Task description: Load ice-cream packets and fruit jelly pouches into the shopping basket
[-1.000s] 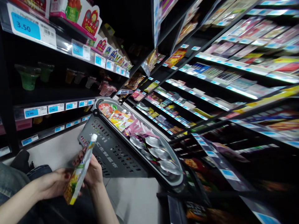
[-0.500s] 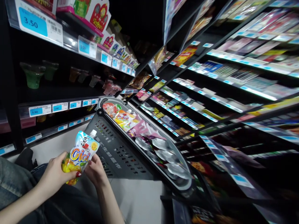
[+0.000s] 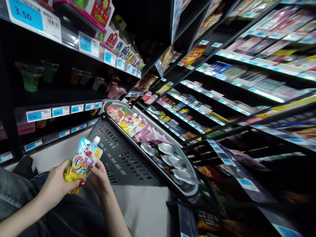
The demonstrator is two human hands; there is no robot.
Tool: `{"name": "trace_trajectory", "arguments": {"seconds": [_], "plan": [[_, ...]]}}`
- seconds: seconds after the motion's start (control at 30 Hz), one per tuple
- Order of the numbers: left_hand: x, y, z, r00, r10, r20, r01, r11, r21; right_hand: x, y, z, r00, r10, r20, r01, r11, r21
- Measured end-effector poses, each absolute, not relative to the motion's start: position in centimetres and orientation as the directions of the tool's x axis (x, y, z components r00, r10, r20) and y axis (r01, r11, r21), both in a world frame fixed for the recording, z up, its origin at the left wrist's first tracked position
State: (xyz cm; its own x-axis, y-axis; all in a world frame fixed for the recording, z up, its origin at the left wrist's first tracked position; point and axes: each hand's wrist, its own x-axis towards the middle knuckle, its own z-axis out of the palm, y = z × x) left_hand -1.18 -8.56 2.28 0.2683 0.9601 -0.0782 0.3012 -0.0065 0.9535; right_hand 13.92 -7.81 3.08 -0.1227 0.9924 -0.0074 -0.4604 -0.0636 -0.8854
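Note:
Between my two hands is a spouted jelly drink pouch (image 3: 82, 159), light blue and yellow with "Cici" lettering and a white cap at its upper right. My left hand (image 3: 58, 179) is closed around its lower left part, thumb across the front. On the other edge, my right hand (image 3: 98, 177) pinches the pouch with its thumb on the front face. Just beyond stands a grey shopping basket (image 3: 118, 158) with round holes in its wall. Inside it lie similar pouches (image 3: 129, 124), pink packs (image 3: 150, 131), silvery packs (image 3: 170, 159) and a red-lidded cup (image 3: 114, 113).
A dark shelf (image 3: 61, 95) with jelly cups (image 3: 31, 77) and price tags rises at the left. Display boxes (image 3: 98, 16) sit on the shelf above. Long racks of packets (image 3: 227, 70) fill the right side. Pale floor (image 3: 145, 207) shows beside the basket.
The view has shifted slightly, so shelves and basket appear a little further left. My right thumb now presses on the pouch's front edge; both hands keep the pouch in nearly the same place.

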Motion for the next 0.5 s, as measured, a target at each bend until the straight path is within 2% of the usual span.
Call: {"name": "trace_trajectory", "arguments": {"seconds": [0.2, 0.33, 0.5], "plan": [[-1.4, -8.4, 2.3, 0.279, 0.956, -0.085, 0.332, -0.014, 0.943, 14.1, -7.5, 2.4, -0.104, 0.994, -0.043, -0.497, -0.09, -0.863], [-1.6, -8.2, 1.9, 0.335, 0.94, -0.056, 0.271, -0.04, 0.962, 14.0, -6.8, 1.2, -0.059, 0.997, -0.05, -0.483, -0.073, -0.873], [-1.6, -7.9, 0.5, 0.327, 0.941, -0.093, 0.337, -0.023, 0.941, 13.4, -6.8, 0.9, -0.001, 1.0, 0.0, -0.292, -0.001, -0.956]]}}
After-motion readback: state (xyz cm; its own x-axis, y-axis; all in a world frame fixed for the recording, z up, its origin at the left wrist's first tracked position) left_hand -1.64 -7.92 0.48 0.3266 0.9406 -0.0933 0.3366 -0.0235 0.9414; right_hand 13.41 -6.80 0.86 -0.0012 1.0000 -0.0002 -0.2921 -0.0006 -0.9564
